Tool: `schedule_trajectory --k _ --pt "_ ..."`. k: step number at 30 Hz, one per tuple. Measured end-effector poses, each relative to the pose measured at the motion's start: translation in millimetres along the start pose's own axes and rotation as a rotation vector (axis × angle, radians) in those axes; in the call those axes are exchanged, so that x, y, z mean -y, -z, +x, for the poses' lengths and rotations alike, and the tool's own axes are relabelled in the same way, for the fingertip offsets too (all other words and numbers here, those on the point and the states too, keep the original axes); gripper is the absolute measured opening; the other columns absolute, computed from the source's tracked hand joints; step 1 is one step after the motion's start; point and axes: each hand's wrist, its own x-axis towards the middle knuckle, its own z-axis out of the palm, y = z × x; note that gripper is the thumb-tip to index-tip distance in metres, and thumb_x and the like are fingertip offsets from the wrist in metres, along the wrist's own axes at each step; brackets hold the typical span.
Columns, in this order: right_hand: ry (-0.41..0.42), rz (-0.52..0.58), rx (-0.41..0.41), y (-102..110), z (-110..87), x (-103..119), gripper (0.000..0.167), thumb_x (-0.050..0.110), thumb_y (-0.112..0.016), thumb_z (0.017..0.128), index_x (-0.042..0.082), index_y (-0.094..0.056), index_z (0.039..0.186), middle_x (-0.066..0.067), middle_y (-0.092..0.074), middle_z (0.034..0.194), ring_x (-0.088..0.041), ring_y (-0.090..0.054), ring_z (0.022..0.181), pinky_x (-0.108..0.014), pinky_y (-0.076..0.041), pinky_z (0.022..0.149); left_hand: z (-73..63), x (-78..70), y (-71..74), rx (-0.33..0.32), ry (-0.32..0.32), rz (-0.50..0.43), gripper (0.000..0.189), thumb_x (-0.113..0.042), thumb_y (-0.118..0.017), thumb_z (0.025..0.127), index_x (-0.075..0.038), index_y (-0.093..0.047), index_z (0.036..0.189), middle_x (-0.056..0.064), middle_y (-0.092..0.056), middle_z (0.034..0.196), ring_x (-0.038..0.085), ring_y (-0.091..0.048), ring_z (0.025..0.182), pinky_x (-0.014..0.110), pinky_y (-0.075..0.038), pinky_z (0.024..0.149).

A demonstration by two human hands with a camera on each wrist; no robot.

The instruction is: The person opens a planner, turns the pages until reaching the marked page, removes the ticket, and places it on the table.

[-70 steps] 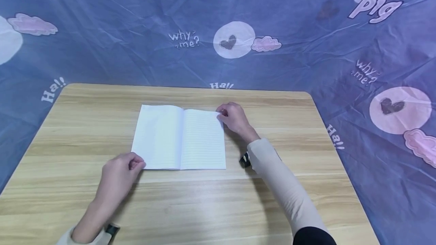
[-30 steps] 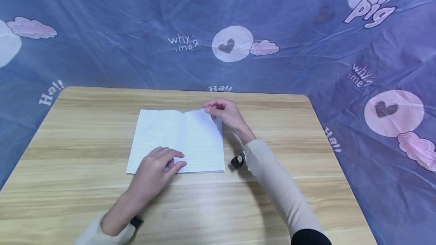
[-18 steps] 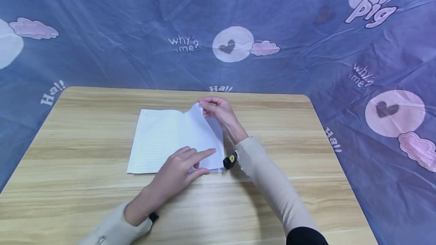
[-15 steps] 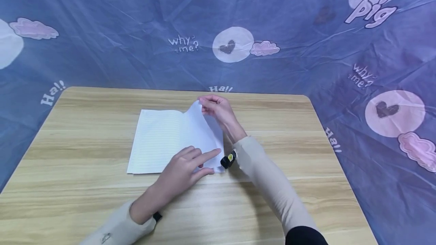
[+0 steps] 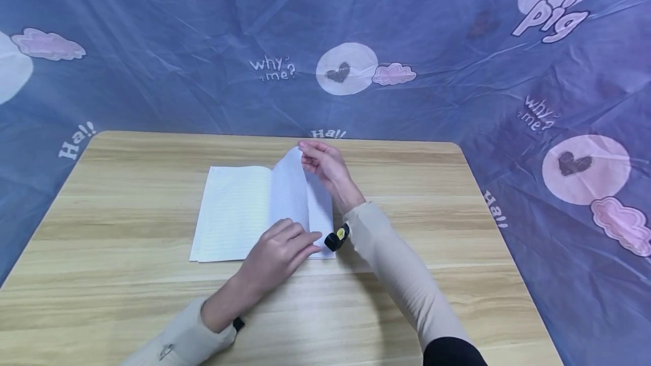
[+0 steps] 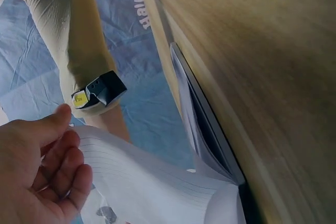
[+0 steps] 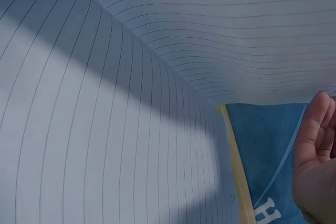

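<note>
A lined notebook (image 5: pixel 231 213) lies spread on the wooden table, with one page (image 5: pixel 291 191) raised from its right side. My right hand (image 5: pixel 328 165) pinches that page by its far corner. At the near edge, the thumb and fingers of my left hand (image 5: pixel 277 250) close on the page's lower corner. In the left wrist view, the ruled page (image 6: pixel 142 171) bends from the spine toward the left hand (image 6: pixel 42 171). From the right wrist, the ruled underside of the lifted page (image 7: pixel 236 35) arches over the page below, and the right hand (image 7: pixel 315 166) is partly cut off.
The wooden table (image 5: pixel 127 287) has rounded far corners. A blue patterned cloth (image 5: pixel 447 55) hangs behind it and along its right side. Black wrist-worn devices sit on both sleeves; the right one (image 5: pixel 335 237) overlaps the notebook's right edge.
My left hand has moved from the notebook's left corner across to its lower right, its fingers now drawn together on the page. The right hand has lifted the page's far corner up and leftward.
</note>
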Motion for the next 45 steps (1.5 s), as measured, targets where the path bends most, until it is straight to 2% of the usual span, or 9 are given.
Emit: schedule_trajectory --k 8,12,15,21,24,29,34,38,45 --pt "0.013 -0.015 0.033 4 -1.3 -1 0.023 0.0 -0.06 0.111 0.004 -0.079 0.1 -0.006 -0.072 0.077 -0.012 -0.068 0.065 -0.023 -0.061 0.063 -4.6 4.2 0.7 -0.152 -0.056 -0.023 0.039 -0.027 -0.058 0.115 0.001 -0.083 0.103 0.002 -0.071 0.084 0.017 -0.064 0.075 0.028 -0.058 0.07" --pt "0.045 -0.156 0.002 17 -3.1 -2 0.023 0.011 -0.06 0.114 -0.006 -0.075 0.12 -0.008 -0.072 0.082 -0.013 -0.068 0.067 -0.023 -0.061 0.066 -10.7 4.9 7.1 -0.19 0.012 -0.062 0.038 -0.028 -0.061 0.114 0.0 -0.083 0.103 0.002 -0.074 0.086 0.017 -0.067 0.075 0.028 -0.059 0.069" --pt "0.099 -0.412 -0.02 32 -2.7 -4 0.027 0.012 -0.065 0.111 -0.009 -0.072 0.127 -0.01 -0.072 0.085 -0.012 -0.066 0.069 -0.023 -0.06 0.066 -17.2 5.4 16.2 -0.227 0.072 -0.097 0.035 -0.029 -0.065 0.113 -0.002 -0.084 0.102 0.002 -0.076 0.086 0.018 -0.067 0.075 0.027 -0.058 0.066" --pt "0.309 -1.195 0.012 67 -3.9 -10 0.02 0.012 -0.075 0.104 0.001 -0.079 0.121 -0.008 -0.071 0.092 -0.018 -0.061 0.078 -0.029 -0.051 0.068 -32.9 6.3 37.5 -0.337 0.198 -0.124 0.037 -0.034 -0.072 0.108 -0.002 -0.085 0.097 0.002 -0.078 0.085 0.02 -0.07 0.074 0.022 -0.057 0.073" --pt "0.34 -1.356 0.052 76 -6.3 -11 0.021 0.01 -0.077 0.103 0.004 -0.08 0.123 -0.01 -0.069 0.097 -0.023 -0.062 0.085 -0.035 -0.052 0.075 -44.2 6.8 49.0 -0.362 0.284 -0.108 0.043 -0.039 -0.073 0.106 0.0 -0.085 0.094 0.004 -0.079 0.085 0.022 -0.072 0.075 0.015 -0.056 0.08" --pt "0.341 -1.416 0.082 81 -7.1 -12 0.021 0.01 -0.076 0.103 0.005 -0.081 0.124 -0.011 -0.069 0.102 -0.025 -0.065 0.092 -0.038 -0.056 0.082 -64.4 8.9 63.5 -0.367 0.397 -0.038 0.045 -0.044 -0.075 0.104 -0.001 -0.086 0.094 0.005 -0.08 0.085 0.018 -0.073 0.077 0.009 -0.051 0.082" --pt "0.339 -1.459 0.078 80 -7.3 -12 0.017 0.01 -0.077 0.103 0.006 -0.082 0.119 -0.008 -0.069 0.1 -0.023 -0.065 0.092 -0.037 -0.056 0.083 -77.7 11.6 75.1 -0.334 0.462 0.018 0.012 -0.009 -0.09 0.088 -0.002 -0.086 0.097 0.003 -0.08 0.085 0.012 -0.072 0.078 0.01 -0.05 0.077" --pt "0.35 -1.468 0.066 80 -8.6 -13 0.015 0.009 -0.078 0.101 0.006 -0.082 0.115 -0.008 -0.069 0.098 -0.023 -0.065 0.09 -0.037 -0.056 0.082 -83.3 12.8 84.2 -0.265 0.55 0.102 0.023 0.01 -0.093 0.075 -0.001 -0.085 0.094 0.007 -0.079 0.085 0.014 -0.071 0.074 0.008 -0.05 0.074" --pt "0.398 -1.487 0.052 80 -9.9 -13 0.013 0.011 -0.081 0.099 0.008 -0.083 0.112 -0.007 -0.068 0.099 -0.023 -0.066 0.089 -0.038 -0.056 0.083 -90.7 17.4 97.1 -0.075 0.764 0.203 0.014 0.007 -0.092 0.081 0.001 -0.082 0.088 0.008 -0.076 0.08 0.021 -0.069 0.068 0.013 -0.052 0.065"
